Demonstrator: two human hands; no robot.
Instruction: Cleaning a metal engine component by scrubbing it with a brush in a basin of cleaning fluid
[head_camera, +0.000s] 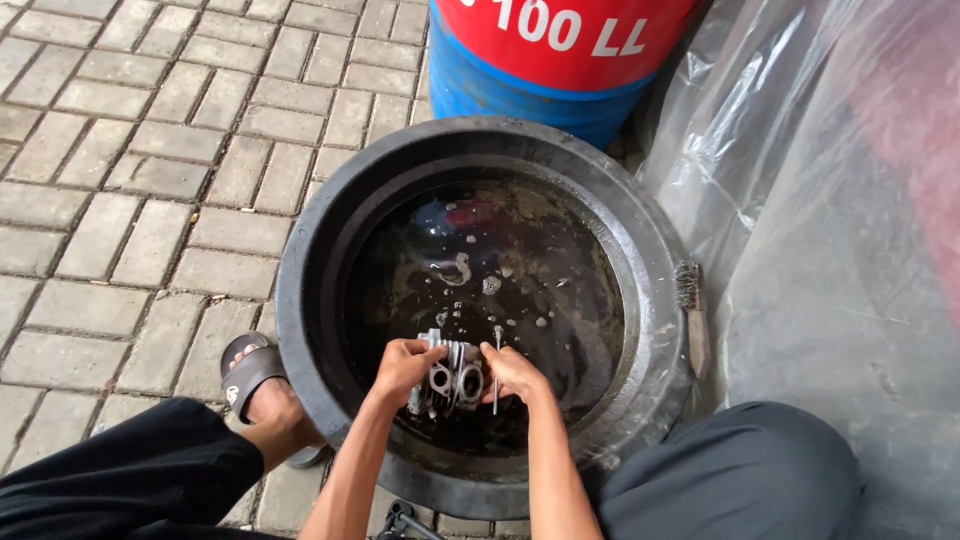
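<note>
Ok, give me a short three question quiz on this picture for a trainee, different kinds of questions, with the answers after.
1. True or false: both hands hold the finned metal engine part over the dark liquid in the black basin.
2. Where does the wire brush lie? A) on the basin's rim, on the person's right B) in the liquid C) on the paving
3. Fill in: behind the basin stands a red and ____ drum.

Key
1. True: the left hand and right hand grip it from either side.
2. A
3. blue
</note>
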